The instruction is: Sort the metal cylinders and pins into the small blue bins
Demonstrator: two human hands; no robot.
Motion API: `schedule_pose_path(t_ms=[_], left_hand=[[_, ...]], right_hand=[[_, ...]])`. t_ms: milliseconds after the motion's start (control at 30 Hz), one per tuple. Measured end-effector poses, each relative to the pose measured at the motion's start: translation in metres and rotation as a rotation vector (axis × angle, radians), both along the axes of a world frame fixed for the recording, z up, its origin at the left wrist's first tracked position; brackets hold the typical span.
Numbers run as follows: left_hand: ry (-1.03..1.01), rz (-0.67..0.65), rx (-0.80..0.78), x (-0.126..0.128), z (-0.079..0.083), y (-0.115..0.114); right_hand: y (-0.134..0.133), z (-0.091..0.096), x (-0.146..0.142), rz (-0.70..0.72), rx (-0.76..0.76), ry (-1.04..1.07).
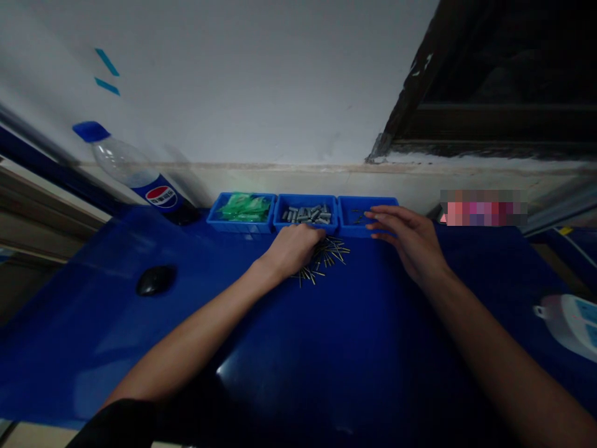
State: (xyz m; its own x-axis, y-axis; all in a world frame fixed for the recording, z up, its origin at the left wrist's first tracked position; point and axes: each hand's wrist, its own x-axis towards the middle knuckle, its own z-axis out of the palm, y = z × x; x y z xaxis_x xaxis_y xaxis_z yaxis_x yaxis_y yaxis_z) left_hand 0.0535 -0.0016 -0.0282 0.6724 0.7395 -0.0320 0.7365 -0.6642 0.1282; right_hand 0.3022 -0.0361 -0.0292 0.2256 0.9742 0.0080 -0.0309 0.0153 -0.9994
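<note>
My left hand has its fingers curled down at a loose pile of thin brass-and-dark metal rods on the blue table; its fingertips are hidden, so whatever they grip cannot be made out. Over the right blue bin, my right hand reaches in from the right side with its fingers apart. A few small thin rods lie inside that bin, near the fingertips. Directly behind my left hand is the middle blue bin, which contains many short grey metal cylinders.
Green plastic packets fill the left blue bin. A Pepsi bottle stands tilted-looking at the back left, a black mouse in front of it. At the right edge sits a white device. The wall rises behind the bins.
</note>
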Motion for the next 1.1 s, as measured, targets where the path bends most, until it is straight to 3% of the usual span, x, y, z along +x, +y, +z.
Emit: schedule_pose_path(t_ms=[433, 833, 1000, 1100], left_hand=[[-0.218, -0.033, -0.028, -0.001, -0.017, 0.006], [-0.501, -0.047, -0.002, -0.002, -0.004, 0.007], [-0.883, 0.003, -0.191, 0.001, 0.004, 0.005], [-0.984, 0.020, -0.359, 0.001, 0.009, 0.004]], right_hand=[[0.000, -0.001, -0.003, 0.059, -0.018, 0.009], [0.002, -0.009, -0.002, 0.113, -0.039, -0.031], [0.000, -0.006, -0.002, 0.188, -0.087, -0.086], [-0.002, -0.005, -0.003, 0.284, -0.115, -0.068]])
